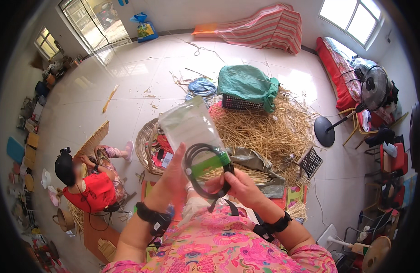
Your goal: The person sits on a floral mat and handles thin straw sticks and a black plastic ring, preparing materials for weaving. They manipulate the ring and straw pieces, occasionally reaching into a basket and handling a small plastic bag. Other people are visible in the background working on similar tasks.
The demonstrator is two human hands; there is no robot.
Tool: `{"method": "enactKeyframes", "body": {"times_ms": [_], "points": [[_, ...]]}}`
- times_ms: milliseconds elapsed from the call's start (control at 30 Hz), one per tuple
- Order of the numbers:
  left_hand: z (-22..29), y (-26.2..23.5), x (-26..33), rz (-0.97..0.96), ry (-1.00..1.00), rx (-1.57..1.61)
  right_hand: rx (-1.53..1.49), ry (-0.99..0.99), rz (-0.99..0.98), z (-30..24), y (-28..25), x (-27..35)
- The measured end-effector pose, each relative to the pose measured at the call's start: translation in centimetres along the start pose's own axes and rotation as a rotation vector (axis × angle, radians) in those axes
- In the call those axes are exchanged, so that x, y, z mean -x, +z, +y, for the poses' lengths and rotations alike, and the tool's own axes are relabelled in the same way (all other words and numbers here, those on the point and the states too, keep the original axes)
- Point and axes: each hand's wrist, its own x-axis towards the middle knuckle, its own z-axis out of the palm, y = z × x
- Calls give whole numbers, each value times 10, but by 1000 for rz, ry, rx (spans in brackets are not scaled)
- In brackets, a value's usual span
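Observation:
My right hand (241,184) is closed on a coiled black cable (190,159) and the lower end of a clear plastic bag (189,123) with a green strip along it. The cable loops out to the left of the fingers, in front of the bag. The bag stands up from my grip, tilted to the left, and looks flat. Beside the cable loop is my left hand (172,169), a little blurred, its fingers stretched upward and holding nothing that shows. Each of my wrists wears a black strap.
A wicker basket (146,144) of small items stands ahead, left of a heap of straw (255,127). On the straw rests a black crate under green cloth (244,82). A person in red (89,193) sits at left with woven straw. A fan (374,88) stands right.

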Motion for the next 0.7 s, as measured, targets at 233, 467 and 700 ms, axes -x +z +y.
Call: {"method": "enactKeyframes", "body": {"times_ms": [233,467,700], "points": [[8,18,9,165,875,-1388,-77,-59,220,18,-5,-7],[-4,27,3,-87,1063,-1810,75,-143,207,28,-2,-11],[-5,22,-5,-181,1131,-1802,164,-82,165,9,-1,-8]]}}
